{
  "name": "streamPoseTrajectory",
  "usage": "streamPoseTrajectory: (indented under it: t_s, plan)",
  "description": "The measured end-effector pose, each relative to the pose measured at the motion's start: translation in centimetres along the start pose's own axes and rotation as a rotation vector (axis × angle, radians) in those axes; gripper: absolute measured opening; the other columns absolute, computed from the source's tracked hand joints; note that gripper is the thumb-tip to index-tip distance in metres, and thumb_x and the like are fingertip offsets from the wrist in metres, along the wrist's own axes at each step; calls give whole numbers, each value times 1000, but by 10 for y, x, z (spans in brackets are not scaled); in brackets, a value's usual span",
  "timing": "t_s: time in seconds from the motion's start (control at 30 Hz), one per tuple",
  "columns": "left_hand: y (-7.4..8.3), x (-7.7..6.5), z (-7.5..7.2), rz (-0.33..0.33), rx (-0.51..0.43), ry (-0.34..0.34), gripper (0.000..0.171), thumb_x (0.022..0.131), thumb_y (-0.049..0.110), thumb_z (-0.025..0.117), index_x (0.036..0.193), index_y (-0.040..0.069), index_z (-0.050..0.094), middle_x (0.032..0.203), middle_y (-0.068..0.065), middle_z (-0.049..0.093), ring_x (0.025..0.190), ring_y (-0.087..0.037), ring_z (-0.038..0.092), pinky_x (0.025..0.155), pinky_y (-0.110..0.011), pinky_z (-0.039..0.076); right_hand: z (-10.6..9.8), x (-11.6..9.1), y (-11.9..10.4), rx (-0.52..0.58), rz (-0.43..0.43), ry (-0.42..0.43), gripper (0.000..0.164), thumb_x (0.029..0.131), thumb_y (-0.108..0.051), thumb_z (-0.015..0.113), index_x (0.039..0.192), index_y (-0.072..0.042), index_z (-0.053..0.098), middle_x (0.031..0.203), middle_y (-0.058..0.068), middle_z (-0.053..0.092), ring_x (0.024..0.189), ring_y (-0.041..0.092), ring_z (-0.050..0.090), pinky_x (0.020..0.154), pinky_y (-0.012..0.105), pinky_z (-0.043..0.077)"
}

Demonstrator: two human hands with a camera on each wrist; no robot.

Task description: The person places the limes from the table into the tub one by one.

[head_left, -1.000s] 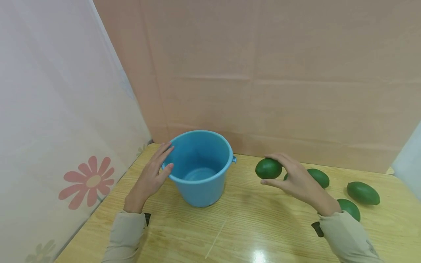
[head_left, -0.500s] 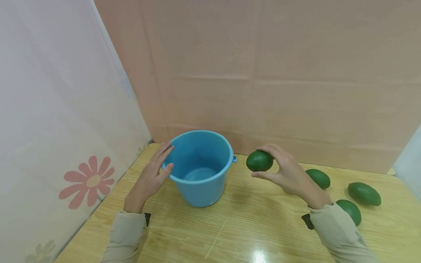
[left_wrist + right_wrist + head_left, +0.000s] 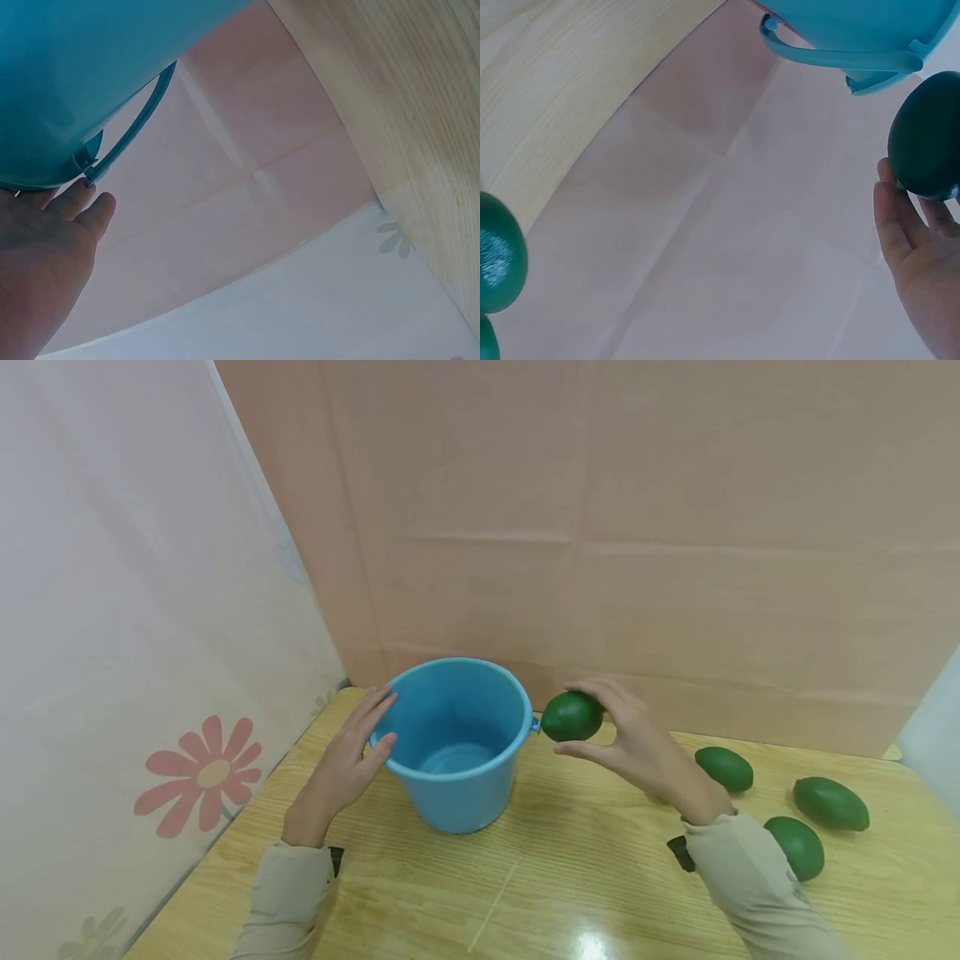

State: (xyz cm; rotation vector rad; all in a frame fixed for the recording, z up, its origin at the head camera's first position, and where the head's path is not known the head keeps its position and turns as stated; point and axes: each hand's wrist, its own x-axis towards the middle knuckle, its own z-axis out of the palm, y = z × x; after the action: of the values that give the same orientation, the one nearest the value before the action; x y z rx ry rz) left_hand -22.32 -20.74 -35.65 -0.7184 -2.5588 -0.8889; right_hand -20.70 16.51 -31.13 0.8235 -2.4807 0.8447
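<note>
A blue plastic bucket (image 3: 461,797) stands upright on the wooden table, with its inside in view. My left hand (image 3: 341,768) rests on the left side of its rim, fingers nearly straight. In the left wrist view, the fingertips (image 3: 96,214) are at the rim beside the bucket's handle (image 3: 139,135). My right hand (image 3: 637,747) holds a smooth green mango-like fruit (image 3: 572,717) between thumb and fingers, raised just right of the bucket's handle lug (image 3: 535,725). Seen from the right wrist, this fruit (image 3: 930,139) sits at the fingertips, below the bucket (image 3: 855,26) in that view.
More green fruits lie on the table (image 3: 585,877) at the right: one at the back (image 3: 724,769), one farther right (image 3: 830,803), one beside the right sleeve (image 3: 797,847). Another is mostly hidden behind the right wrist. A pinkish-brown sheet (image 3: 637,568) hangs behind; a flowered curtain (image 3: 150,610) borders the left.
My right hand has carried the green mango-like fruit leftward and slightly up, from the right side of the table to beside the bucket. The left hand and the bucket have stayed put.
</note>
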Motion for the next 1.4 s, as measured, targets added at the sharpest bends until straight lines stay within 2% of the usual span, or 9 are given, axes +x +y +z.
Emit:
streamPoseTrajectory:
  t_s: [0.17,0.37,0.67,1.0,1.4]
  plan:
    - [-1,-1,0,0,1,1,52,96,27,44,144,13,30,153,-4,22,144,-24,8,107,-60,20,3,7,-5,30,-38,9,68,68,-46,75,126,-24,48,129,-5,48,109,6,48,80,25,49]
    - [-1,0,0,11,-4,5,52,95,25,44,144,12,30,152,-5,22,143,-26,9,108,-60,20,10,14,-9,14,-89,55,70,65,-36,81,126,-20,51,126,-3,48,108,10,51,83,27,50]
    - [-2,1,-1,11,-1,6,52,96,28,43,144,13,30,153,-4,22,144,-24,8,108,-59,19,18,22,-14,72,-104,61,67,67,-37,79,124,-17,52,125,-2,47,109,11,50,87,33,48]
    - [0,1,1,-10,-10,-8,52,96,28,43,144,14,29,153,-3,20,144,-25,8,108,-60,19,25,26,-15,87,-122,48,66,69,-36,78,127,-18,51,126,-2,47,111,10,49,87,26,48]
    - [1,1,0,-5,-5,-4,52,96,29,43,144,15,29,153,-4,21,144,-23,7,108,-59,19,32,35,-18,101,-126,44,66,71,-40,75,129,-18,51,127,-2,47,110,10,51,89,29,47]
